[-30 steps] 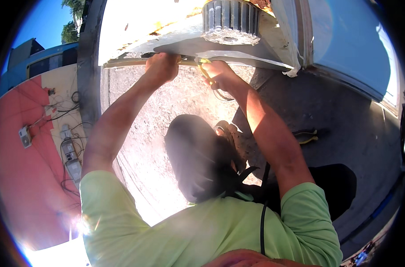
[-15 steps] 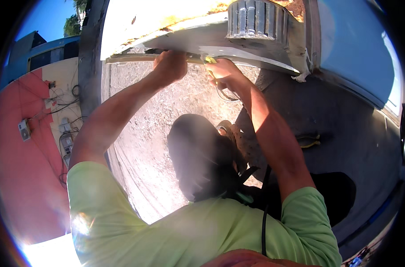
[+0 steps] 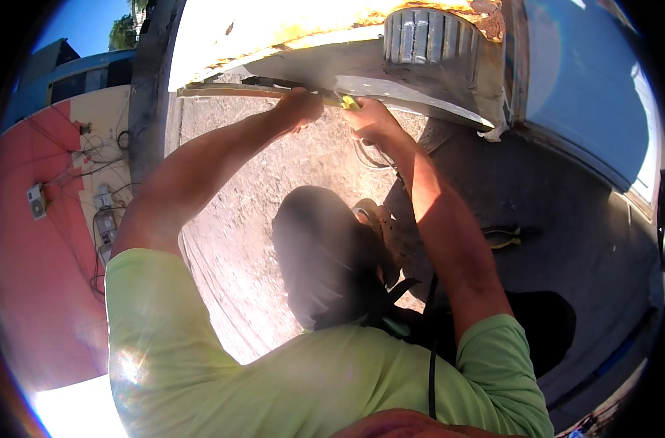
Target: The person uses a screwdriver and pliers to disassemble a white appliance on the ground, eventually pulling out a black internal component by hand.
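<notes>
My left hand [image 3: 300, 108] is closed at the lower edge of a grey metal panel [image 3: 325, 64], beside a long narrow strip [image 3: 234, 92]. What its fingers hold is hidden. Just to its right, my right hand [image 3: 373, 120] is closed around a yellow-green thing [image 3: 349, 102], of which only a short end shows above the fingers. Its kind is not clear. The two hands are close together but apart. A thin cable loop [image 3: 376, 165] hangs below my right hand.
A ribbed grey cylinder [image 3: 429, 38] sits on the panel, near rusty, jagged edges. Yellow-handled pliers [image 3: 504, 237] lie on the shaded ground to the right. My dark-clothed knee [image 3: 325, 255] rises below my hands. A blue panel [image 3: 592, 95] stands at the right.
My left hand has slid right along the panel's edge, closer to my right hand. My right hand stays closed on the yellow-green thing, which now shows less. The view has shifted slightly.
</notes>
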Demonstrator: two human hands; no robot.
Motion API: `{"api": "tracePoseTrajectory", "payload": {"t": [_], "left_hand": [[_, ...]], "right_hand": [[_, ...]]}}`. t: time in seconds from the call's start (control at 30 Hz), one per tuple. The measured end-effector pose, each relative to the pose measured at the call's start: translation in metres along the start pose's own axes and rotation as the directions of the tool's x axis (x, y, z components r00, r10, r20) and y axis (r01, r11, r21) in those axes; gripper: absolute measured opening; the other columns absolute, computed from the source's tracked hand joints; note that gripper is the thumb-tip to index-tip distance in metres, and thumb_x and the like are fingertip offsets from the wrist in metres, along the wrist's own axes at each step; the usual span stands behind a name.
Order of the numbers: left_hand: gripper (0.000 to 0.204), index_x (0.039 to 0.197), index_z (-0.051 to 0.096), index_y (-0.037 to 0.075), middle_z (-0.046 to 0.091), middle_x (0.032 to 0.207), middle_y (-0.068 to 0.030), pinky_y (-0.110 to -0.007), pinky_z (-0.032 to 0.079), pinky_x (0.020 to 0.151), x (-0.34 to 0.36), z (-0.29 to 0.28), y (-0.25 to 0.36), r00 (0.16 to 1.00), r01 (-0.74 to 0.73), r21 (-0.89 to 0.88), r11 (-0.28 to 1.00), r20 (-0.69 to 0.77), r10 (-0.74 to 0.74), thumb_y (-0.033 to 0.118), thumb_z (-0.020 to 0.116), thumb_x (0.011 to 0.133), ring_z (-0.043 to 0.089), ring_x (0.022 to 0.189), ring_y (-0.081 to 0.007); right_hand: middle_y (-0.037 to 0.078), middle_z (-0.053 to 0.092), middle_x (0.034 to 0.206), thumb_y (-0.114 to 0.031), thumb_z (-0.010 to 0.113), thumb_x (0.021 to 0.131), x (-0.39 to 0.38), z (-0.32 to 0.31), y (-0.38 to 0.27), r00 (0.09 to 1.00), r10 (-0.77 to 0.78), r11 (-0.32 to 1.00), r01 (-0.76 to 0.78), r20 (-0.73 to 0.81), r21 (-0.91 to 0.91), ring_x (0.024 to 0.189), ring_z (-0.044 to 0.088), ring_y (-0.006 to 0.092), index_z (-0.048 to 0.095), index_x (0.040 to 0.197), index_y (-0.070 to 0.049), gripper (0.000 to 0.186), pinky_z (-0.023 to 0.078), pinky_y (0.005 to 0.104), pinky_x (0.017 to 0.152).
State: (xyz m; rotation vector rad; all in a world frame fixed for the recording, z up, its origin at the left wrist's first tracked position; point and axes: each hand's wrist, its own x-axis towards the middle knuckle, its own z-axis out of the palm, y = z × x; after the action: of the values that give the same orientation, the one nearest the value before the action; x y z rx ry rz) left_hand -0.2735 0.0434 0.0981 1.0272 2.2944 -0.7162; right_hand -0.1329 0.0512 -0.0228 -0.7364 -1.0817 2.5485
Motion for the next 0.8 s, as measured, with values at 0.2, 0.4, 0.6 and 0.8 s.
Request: {"api": "tracePoseTrajectory", "payload": {"t": [0.2,0.4,0.6,0.8], "left_hand": [[0.025,0.101,0.071,0.002,0.071,0.093,-0.0203,-0.045,0.056,0.081,0.083,0.151,-0.067,0.864,-0.36,0.227,0.905,-0.285,0.416,0.019,0.054,0.095,0.069,0.092,-0.0372],[0.026,0.102,0.067,-0.002,0.067,0.107,-0.0248,-0.044,0.054,0.083,0.123,0.212,-0.122,0.889,-0.38,-0.163,0.911,-0.338,0.31,0.02,0.061,0.09,0.066,0.1,-0.04],[0.044,0.109,0.063,-0.004,0.07,0.099,-0.0268,-0.048,0.053,0.08,0.056,0.2,-0.107,0.993,-0.037,-0.432,0.901,-0.115,-0.014,0.035,0.061,0.088,0.07,0.091,-0.0409],[0.037,0.109,0.062,-0.003,0.068,0.084,-0.0148,-0.035,0.05,0.057,-0.028,0.143,-0.093,0.996,0.077,-0.797,0.599,0.093,-0.005,0.029,0.061,0.09,0.062,0.063,-0.0211]], "right_hand": [[0.007,0.058,0.075,-0.025,0.059,0.097,0.015,-0.027,0.027,0.999,0.033,0.99,-0.038,-0.038,-0.134,0.056,0.057,0.0133,0.06,0.097,0.001,0.026,0.041,0.0305,0.047],[0.008,0.062,0.082,-0.031,0.06,0.098,0.019,-0.015,0.021,0.989,0.125,0.97,-0.139,-0.081,-0.202,0.06,0.06,0.0138,0.061,0.105,0.002,0.033,0.045,0.0316,0.051],[0.009,0.065,0.081,-0.034,0.06,0.098,0.039,-0.006,0.023,0.989,0.087,0.882,-0.131,-0.117,-0.452,0.062,0.064,0.0151,0.062,0.111,0.004,0.04,0.047,0.0325,0.054],[0.017,0.069,0.088,-0.027,0.06,0.091,0.043,-0.011,0.041,0.987,0.003,0.867,-0.082,-0.159,-0.491,0.078,0.067,0.0271,0.065,0.113,0.003,0.038,0.049,0.0403,0.074]]}}
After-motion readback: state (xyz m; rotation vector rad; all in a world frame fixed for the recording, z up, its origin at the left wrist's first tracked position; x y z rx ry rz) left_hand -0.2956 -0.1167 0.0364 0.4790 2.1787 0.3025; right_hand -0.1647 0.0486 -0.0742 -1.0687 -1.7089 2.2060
